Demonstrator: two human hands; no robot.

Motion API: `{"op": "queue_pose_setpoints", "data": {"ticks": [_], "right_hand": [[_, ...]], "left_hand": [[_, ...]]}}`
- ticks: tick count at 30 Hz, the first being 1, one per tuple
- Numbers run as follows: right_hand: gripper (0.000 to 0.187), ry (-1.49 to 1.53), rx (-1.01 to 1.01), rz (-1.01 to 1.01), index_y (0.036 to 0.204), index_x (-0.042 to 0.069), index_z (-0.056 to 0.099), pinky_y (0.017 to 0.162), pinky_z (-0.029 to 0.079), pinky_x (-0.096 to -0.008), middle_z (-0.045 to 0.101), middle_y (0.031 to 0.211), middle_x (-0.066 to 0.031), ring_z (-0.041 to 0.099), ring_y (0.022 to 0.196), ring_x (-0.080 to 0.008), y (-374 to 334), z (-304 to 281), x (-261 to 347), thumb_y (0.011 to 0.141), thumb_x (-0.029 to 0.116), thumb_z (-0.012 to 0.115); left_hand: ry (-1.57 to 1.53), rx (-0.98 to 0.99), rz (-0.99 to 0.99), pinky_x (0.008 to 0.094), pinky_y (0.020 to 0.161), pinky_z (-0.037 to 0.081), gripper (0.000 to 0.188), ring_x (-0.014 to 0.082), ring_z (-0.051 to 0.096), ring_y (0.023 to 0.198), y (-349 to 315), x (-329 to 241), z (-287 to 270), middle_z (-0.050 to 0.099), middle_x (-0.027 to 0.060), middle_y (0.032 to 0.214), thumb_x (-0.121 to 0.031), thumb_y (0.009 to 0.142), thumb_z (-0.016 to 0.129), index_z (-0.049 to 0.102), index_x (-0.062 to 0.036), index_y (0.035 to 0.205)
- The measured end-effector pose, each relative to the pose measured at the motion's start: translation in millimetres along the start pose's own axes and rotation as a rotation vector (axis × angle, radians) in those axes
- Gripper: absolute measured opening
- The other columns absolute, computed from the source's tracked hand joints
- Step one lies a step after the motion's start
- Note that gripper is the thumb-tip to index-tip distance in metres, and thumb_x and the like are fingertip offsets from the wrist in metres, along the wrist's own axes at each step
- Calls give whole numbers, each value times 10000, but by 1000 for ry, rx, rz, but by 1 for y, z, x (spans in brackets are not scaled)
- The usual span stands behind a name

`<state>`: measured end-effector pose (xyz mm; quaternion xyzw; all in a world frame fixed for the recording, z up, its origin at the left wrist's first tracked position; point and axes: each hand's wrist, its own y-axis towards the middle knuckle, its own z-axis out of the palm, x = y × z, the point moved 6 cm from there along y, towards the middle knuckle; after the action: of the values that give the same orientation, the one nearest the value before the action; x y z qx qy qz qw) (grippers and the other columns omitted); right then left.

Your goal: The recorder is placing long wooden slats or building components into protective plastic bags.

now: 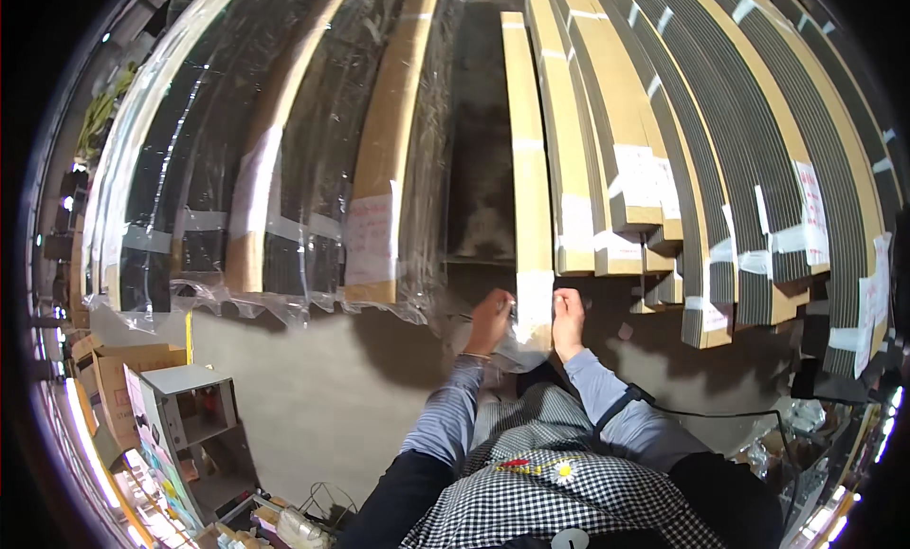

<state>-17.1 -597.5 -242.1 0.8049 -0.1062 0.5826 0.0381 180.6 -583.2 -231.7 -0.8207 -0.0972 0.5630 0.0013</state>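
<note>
A long, narrow cardboard-faced strip bundle (527,103) runs from the far side toward me. A white label or wrap (534,302) covers its near end. My left hand (489,323) is closed at the left edge of that end, its fingers curled in. On the opposite edge, my right hand (569,321) is closed too, thumb and fingers bent against the side. Whether the fingers pinch the white wrap or the bundle itself I cannot tell. Thin clear plastic (517,353) shows below the near end, between my wrists.
More bundles (607,103) of dark and brown strips lie side by side to the right. Stacks in clear plastic film (313,170) lie on the left. A grey open cabinet (204,407) and cardboard boxes (118,388) stand lower left. A black cord (720,413) trails from my right arm.
</note>
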Motion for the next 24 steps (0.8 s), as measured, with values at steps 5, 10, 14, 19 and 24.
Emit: {"op": "queue_pose_setpoints", "data": {"ticks": [5, 10, 14, 19, 24], "right_hand": [[62, -182, 315, -98, 993, -2, 554, 690, 518, -378, 623, 813, -198, 668, 766, -298, -17, -24, -4, 961, 26, 509], [103, 506, 360, 468, 841, 94, 569, 464, 357, -263, 526, 655, 11, 476, 516, -101, -4, 4, -56, 927, 98, 513], [178, 324, 284, 733, 779, 99, 567, 427, 376, -299, 533, 634, -15, 491, 487, -130, -2, -2, -79, 922, 164, 484], [172, 529, 167, 796, 810, 68, 596, 466, 468, -362, 611, 694, -82, 601, 551, -210, 8, 36, -113, 911, 133, 472], [247, 779, 170, 526, 838, 29, 599, 639, 563, -439, 654, 779, -131, 678, 682, -290, -4, 46, -15, 926, 146, 400]], "left_hand": [[-70, 498, 78, 352, 690, 489, 181, 308, 647, 752, -7, -2, 10, 620, 178, 795, -191, 937, 607, 601, -11, 920], [-301, 278, -137, 313, 701, 483, 293, 134, 616, 783, -15, 50, 28, 675, 42, 858, -315, 997, 561, 619, -29, 970], [-708, 161, -659, 278, 715, 503, 327, 140, 640, 812, -41, 73, 68, 696, 66, 968, -255, 983, 579, 661, 46, 1080], [-853, 186, -934, 331, 570, 470, 239, 143, 598, 631, -44, 120, 88, 694, 68, 805, -101, 865, 532, 695, 53, 949], [-927, -30, -476, 223, 606, 456, 352, 57, 589, 702, -40, 8, 18, 695, 12, 889, -60, 925, 460, 637, 56, 1207]]}}
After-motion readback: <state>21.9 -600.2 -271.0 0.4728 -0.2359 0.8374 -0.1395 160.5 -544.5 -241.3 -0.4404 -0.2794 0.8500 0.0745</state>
